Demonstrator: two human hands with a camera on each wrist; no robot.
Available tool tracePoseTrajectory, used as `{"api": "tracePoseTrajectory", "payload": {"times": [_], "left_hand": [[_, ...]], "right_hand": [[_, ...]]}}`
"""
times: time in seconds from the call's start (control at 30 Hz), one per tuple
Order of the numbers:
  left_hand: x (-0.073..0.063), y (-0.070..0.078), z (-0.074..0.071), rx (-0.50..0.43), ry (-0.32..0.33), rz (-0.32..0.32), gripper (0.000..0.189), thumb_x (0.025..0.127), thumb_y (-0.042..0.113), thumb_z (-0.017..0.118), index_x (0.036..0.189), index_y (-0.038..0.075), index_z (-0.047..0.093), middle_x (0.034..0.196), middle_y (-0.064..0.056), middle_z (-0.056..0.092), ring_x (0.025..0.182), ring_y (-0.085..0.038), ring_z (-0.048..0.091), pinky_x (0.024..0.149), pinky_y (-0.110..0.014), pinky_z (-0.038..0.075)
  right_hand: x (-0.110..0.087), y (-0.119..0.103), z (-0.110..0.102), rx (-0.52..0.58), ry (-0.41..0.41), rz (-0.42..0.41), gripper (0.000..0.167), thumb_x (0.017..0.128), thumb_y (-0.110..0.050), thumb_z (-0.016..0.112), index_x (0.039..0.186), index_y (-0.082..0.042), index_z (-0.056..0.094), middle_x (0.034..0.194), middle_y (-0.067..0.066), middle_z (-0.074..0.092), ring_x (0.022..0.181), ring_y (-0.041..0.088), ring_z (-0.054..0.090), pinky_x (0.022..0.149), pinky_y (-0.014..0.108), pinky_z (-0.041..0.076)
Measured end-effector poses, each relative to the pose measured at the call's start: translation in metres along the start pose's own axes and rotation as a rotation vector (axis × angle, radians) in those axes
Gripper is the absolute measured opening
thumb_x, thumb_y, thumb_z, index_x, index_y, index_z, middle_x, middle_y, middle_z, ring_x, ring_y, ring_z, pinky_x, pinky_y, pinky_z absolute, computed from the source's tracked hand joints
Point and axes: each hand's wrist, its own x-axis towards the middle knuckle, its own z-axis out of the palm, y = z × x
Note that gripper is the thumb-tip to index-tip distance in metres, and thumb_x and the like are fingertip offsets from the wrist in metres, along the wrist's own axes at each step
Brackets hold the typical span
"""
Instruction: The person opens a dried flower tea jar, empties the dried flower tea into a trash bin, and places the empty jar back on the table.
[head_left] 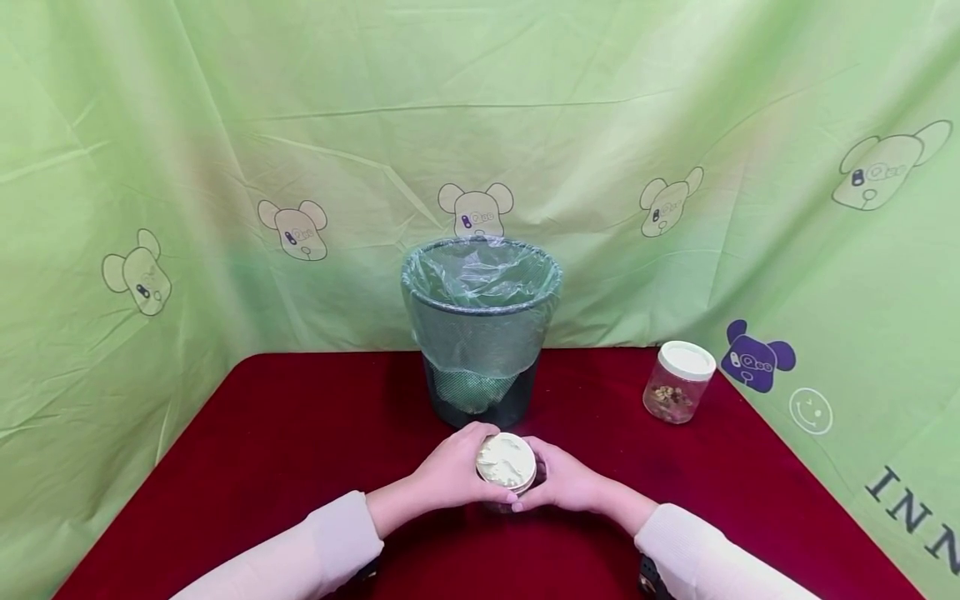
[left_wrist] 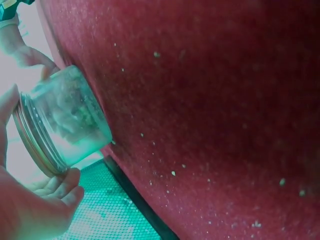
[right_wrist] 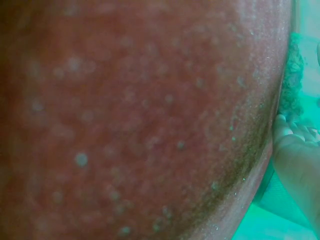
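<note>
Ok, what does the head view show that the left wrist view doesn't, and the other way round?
Only the head view shows the second jar at the right, the open top of the bin and the animal heads printed on the green curtain.
Only the left wrist view looks through the clear side of the held jar, where the shapes are too blurred to name.
Both share the held jar, both hands, the red cloth and the bin's mesh.

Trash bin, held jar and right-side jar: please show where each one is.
Trash bin (head_left: pixel 482 342): head view, front wall.
Held jar (left_wrist: pixel 71 119): left wrist view, transparent side.
Right-side jar (head_left: pixel 676 390): head view, transparent body.
</note>
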Motion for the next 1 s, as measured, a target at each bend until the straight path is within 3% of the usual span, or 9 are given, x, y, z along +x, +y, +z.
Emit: {"api": "tracePoseTrajectory", "payload": {"times": [0.6, 1.0], "left_hand": [[-0.007, 0.014, 0.008, 0.074, 0.14, -0.075, 0.076, 0.059, 0.054, 0.086, 0.113, 0.01, 0.057, 0.102, 0.005, 0.056, 0.089, -0.011, 0.054, 0.076, -0.03, 0.049], [-0.008, 0.016, 0.011, 0.108, 0.166, -0.083, 0.072, 0.059, 0.051, 0.086, 0.11, 0.011, 0.057, 0.098, 0.006, 0.054, 0.088, -0.011, 0.054, 0.075, -0.029, 0.049]], "right_hand": [[0.0, -0.003, 0.001, -0.001, 0.009, -0.013, 0.072, 0.073, -0.011, 0.085, 0.131, 0.002, 0.045, 0.118, 0.006, 0.06, 0.107, 0.016, 0.058, 0.093, 0.025, 0.045], [0.0, -0.002, 0.001, -0.009, 0.003, -0.012, 0.071, 0.073, -0.011, 0.084, 0.131, 0.001, 0.045, 0.118, 0.006, 0.06, 0.106, 0.016, 0.06, 0.092, 0.027, 0.047]]}}
